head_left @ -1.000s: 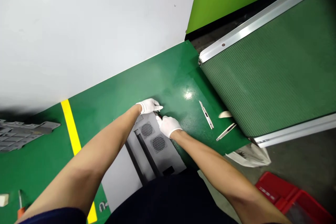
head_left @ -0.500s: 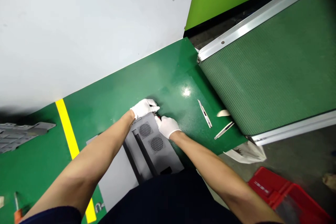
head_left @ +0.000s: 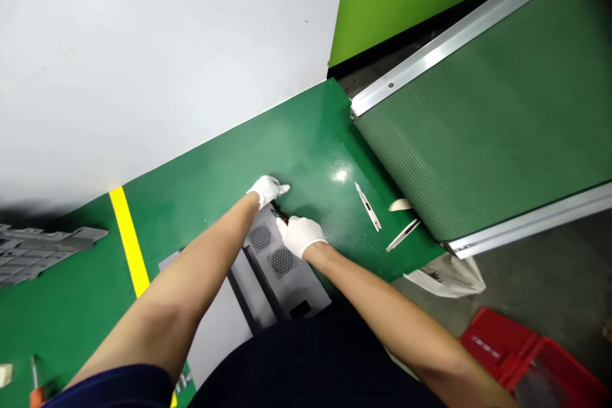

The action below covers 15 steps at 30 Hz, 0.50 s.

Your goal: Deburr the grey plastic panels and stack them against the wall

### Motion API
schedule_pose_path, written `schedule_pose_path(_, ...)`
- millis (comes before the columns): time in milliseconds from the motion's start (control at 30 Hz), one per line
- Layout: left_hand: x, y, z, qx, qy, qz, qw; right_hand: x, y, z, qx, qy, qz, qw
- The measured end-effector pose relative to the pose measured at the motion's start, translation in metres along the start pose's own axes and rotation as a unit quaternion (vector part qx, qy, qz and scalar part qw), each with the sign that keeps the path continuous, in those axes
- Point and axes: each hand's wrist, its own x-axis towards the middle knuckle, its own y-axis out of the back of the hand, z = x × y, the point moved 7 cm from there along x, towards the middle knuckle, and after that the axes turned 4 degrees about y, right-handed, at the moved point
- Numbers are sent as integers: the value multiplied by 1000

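Observation:
A grey plastic panel (head_left: 258, 287) with two round-patterned mesh grilles and long dark slots lies in front of me, its near end hidden by my dark clothing. My right hand (head_left: 301, 235), in a white glove, is closed around a small black-and-red hand tool (head_left: 278, 212) that looks like pliers; its tip lies by the panel's far corner. My left hand (head_left: 268, 190), also gloved, is just beyond the panel's far edge. Its fingers are drawn together, with thumb or forefinger pointing right; whatever they may hold is hidden.
Two utility knives (head_left: 368, 207) (head_left: 403, 236) and a pale curved piece (head_left: 400, 204) lie on the green surface (head_left: 205, 172) beside a ribbed green conveyor (head_left: 488, 102). Other grey parts (head_left: 43, 252), an orange-handled tool (head_left: 36, 389) and a red bin (head_left: 502, 344) are around.
My left hand has come off the panel's far corner and sits slightly farther away and to the right. My right hand still grips the tool, shifted slightly. The view has also shifted a little.

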Motion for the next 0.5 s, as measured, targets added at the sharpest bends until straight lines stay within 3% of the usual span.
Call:
schedule_pose_path(133,-50,66,0,-132,-26,167,977,-22,-9,45,101,-47,-22,994)
schedule_pose_path(200,-84,74,2,-175,-37,182,967,-41,-20,81,199,-105,-15,974)
schedule_pose_path(233,-98,64,4,-176,-34,149,972,-54,-28,100,261,-150,-12,954)
schedule_pose_path(300,-125,20,11,-168,-18,37,985,-83,-49,133,378,-239,-8,894)
schedule_pose_path(367,-148,-44,24,-163,0,-84,983,-112,-68,154,459,-294,1,838)
schedule_pose_path(500,-192,-180,84,-172,-15,-261,950,-151,-95,171,527,-335,20,781)
